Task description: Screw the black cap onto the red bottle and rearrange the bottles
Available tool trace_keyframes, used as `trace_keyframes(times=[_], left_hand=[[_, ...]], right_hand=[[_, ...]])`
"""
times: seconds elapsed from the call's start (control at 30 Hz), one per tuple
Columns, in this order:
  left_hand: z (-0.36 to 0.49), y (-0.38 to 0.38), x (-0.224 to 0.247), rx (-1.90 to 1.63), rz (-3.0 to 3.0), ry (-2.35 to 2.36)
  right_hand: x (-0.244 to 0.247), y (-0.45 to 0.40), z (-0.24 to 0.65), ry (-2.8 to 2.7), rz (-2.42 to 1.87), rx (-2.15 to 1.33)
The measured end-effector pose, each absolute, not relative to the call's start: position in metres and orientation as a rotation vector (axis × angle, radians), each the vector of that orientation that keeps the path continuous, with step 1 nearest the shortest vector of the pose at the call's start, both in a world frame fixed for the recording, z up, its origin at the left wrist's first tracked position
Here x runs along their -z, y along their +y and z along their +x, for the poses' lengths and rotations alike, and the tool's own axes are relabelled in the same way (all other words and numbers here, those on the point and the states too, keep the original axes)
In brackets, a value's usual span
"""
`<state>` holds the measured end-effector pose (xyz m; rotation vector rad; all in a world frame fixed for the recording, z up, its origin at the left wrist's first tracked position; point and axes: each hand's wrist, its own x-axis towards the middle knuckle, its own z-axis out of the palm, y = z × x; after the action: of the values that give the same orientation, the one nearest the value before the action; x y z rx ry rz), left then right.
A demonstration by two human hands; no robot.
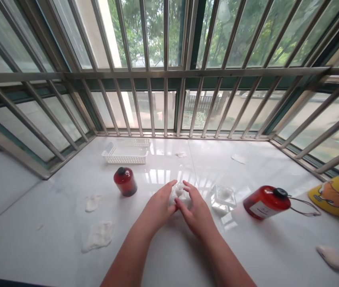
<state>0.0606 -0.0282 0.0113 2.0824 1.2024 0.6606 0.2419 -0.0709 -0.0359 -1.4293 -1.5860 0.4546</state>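
Note:
Near the middle of the white surface, a small clear, glass-like object (179,190) with a whitish rounded top sits between my hands; its exact kind is hard to make out. My left hand (159,205) curves around its left side, thumb toward the near side. From the right, my right hand (197,208) cups it the same way, and the two thumbs come close together in front. My fingers and palms hide much of its lower part. Just right of my right hand stands a clear square box (223,199) with something whitish at its top.
A red bottle (125,182) with a black cap and a white perforated basket (126,158) stand left. Crumpled white pieces (99,236) lie about. On the right are a tilted red bottle (263,203), a yellow-blue container (336,193) and a pinkish flat object (333,258). Metal bars (169,74) border the back.

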Motion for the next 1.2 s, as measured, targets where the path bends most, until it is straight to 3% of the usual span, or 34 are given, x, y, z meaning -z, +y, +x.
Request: trace_keyframes(times=[0.8,1.2], left_hand=[[0.061,-0.023,0.014,-0.689,2.075,1.183],[0.063,-0.030,0.001,-0.593,2.114,1.186]], right_hand=[[0.071,-0.049,0.247,-1.613,-1.332,-0.181],[0.055,-0.063,0.243,-1.567,-1.433,-0.320]])
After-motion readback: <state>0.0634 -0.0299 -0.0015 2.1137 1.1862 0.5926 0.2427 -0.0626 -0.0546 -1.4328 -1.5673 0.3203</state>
